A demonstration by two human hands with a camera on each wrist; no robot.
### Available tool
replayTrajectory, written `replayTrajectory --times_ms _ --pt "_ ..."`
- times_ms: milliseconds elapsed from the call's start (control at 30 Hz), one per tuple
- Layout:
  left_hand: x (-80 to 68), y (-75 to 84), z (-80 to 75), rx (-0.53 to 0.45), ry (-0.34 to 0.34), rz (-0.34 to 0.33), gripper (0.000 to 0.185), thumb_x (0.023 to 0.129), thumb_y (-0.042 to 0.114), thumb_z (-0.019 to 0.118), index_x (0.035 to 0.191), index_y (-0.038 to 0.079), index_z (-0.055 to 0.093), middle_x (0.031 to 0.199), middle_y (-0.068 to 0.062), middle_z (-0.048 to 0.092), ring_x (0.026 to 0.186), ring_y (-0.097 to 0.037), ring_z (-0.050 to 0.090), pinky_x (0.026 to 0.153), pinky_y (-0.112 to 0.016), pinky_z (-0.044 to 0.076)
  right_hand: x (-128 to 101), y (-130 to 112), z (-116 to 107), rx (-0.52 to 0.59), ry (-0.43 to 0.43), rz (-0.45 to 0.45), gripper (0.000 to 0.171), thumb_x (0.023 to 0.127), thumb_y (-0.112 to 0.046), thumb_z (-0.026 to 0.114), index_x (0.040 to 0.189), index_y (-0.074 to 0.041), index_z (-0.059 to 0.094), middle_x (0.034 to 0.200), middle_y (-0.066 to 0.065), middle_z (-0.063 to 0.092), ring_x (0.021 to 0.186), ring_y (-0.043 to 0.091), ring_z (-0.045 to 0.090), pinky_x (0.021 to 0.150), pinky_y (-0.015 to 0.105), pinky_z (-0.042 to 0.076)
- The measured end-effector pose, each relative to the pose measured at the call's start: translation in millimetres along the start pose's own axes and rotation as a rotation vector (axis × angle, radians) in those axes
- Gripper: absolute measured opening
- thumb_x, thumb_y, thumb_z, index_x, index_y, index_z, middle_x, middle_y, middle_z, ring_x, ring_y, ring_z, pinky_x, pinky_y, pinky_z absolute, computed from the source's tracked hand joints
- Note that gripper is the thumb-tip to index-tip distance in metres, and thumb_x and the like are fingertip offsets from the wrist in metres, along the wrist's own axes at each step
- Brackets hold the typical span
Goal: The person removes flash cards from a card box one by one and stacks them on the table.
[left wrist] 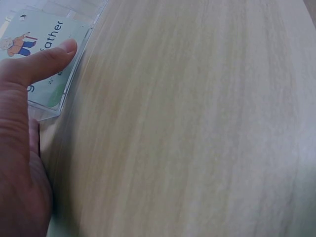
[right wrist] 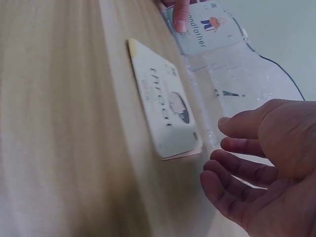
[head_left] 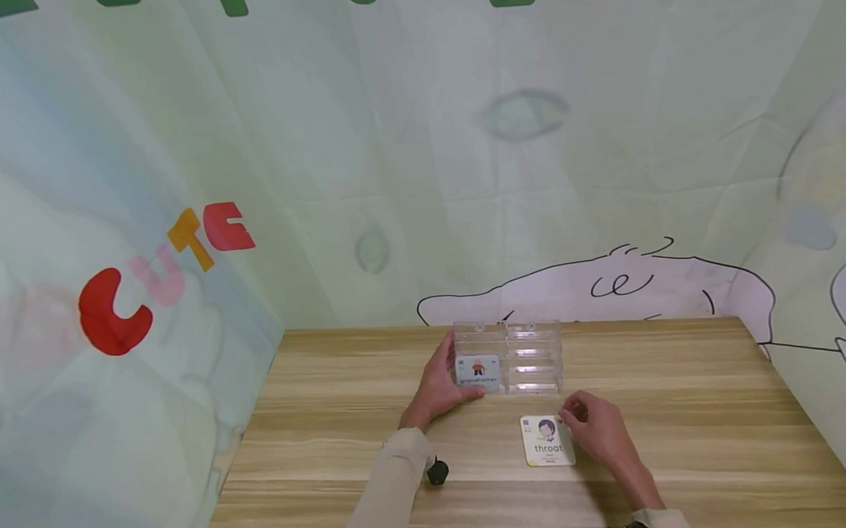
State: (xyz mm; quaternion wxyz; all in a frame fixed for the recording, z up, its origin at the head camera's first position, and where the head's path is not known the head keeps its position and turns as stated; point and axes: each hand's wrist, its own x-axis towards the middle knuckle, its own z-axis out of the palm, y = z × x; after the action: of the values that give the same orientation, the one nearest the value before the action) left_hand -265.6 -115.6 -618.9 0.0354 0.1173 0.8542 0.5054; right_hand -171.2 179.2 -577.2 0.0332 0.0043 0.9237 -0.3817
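A clear plastic card rack (head_left: 535, 355) with stepped tiers stands at the table's back edge. My left hand (head_left: 440, 387) grips its left side, the thumb lying over the front of the "grandfather" card (head_left: 478, 373) in the left column. The left wrist view shows that thumb (left wrist: 61, 49) across the card's lettering. In front of the rack lies a "throat" card (head_left: 548, 443), with another card's edge peeking out beneath it in the right wrist view. Beside its upper right corner hovers my right hand (head_left: 600, 431), fingers (right wrist: 237, 168) loosely bent and holding nothing.
The wood-grain table (head_left: 331, 417) meets a printed fabric backdrop (head_left: 400, 137) right behind the rack. Another fabric panel with "CUTE" lettering (head_left: 114, 313) hangs along the left side. The rack's right column (head_left: 532, 371) shows several bare tiers.
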Motion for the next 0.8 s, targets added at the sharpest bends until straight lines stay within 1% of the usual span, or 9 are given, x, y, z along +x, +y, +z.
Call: replayTrajectory --times_ms 167,400,467,600,700,800 --pt "0.3 0.5 -0.9 -0.002 0.002 0.0 0.129 0.071 0.026 0.099 0.167 0.018 0.014 0.164 -0.008 0.035 0.146 -0.025 0.042 0.121 -0.034 0.036 5.2 -6.7 -5.8 -0.005 -0.021 -0.054 0.014 0.097 -0.013 0.073 0.104 -0.002 0.07 0.091 0.008 0.071 0.083 0.022 0.067 0.068 0.036 0.06" --pt "-0.5 0.2 -0.2 -0.002 0.007 0.015 0.129 0.071 0.027 0.098 0.167 0.016 0.013 0.165 -0.01 0.035 0.146 -0.028 0.042 0.121 -0.037 0.037 14.7 -23.2 -8.6 -0.004 -0.037 -0.082 0.024 0.098 -0.017 0.072 0.115 0.0 0.068 0.099 0.011 0.071 0.086 0.024 0.068 0.068 0.036 0.062" --pt "-0.1 -1.2 0.3 0.002 0.007 0.007 0.13 0.071 0.027 0.099 0.167 0.017 0.013 0.165 -0.009 0.034 0.146 -0.027 0.042 0.121 -0.036 0.036 18.6 -28.1 -7.1 0.01 -0.038 -0.092 0.024 0.098 -0.017 0.072 0.116 -0.001 0.068 0.1 0.011 0.071 0.085 0.024 0.068 0.067 0.034 0.062" --pt "0.3 -2.0 0.5 0.007 0.009 0.002 0.13 0.07 0.027 0.099 0.167 0.017 0.013 0.164 -0.008 0.036 0.146 -0.026 0.042 0.121 -0.036 0.036 26.4 -39.6 -2.5 0.017 -0.031 -0.143 0.023 0.098 -0.015 0.073 0.116 -0.001 0.068 0.099 0.009 0.07 0.083 0.021 0.066 0.067 0.034 0.061" --pt "-0.4 -0.9 0.1 0.001 0.011 0.016 0.13 0.069 0.028 0.099 0.167 0.017 0.014 0.164 -0.009 0.036 0.146 -0.027 0.041 0.121 -0.037 0.036 31.6 -47.2 3.2 0.015 -0.019 -0.186 0.022 0.098 -0.015 0.073 0.116 -0.002 0.069 0.099 0.008 0.07 0.084 0.02 0.065 0.071 0.035 0.06" --pt "-0.6 -0.7 -0.2 -0.003 0.012 0.023 0.13 0.07 0.029 0.099 0.167 0.016 0.014 0.164 -0.009 0.035 0.147 -0.027 0.04 0.121 -0.037 0.035 35.7 -52.6 10.3 0.036 -0.02 -0.216 0.023 0.098 -0.014 0.073 0.118 -0.003 0.069 0.101 0.007 0.07 0.087 0.02 0.066 0.074 0.036 0.061"
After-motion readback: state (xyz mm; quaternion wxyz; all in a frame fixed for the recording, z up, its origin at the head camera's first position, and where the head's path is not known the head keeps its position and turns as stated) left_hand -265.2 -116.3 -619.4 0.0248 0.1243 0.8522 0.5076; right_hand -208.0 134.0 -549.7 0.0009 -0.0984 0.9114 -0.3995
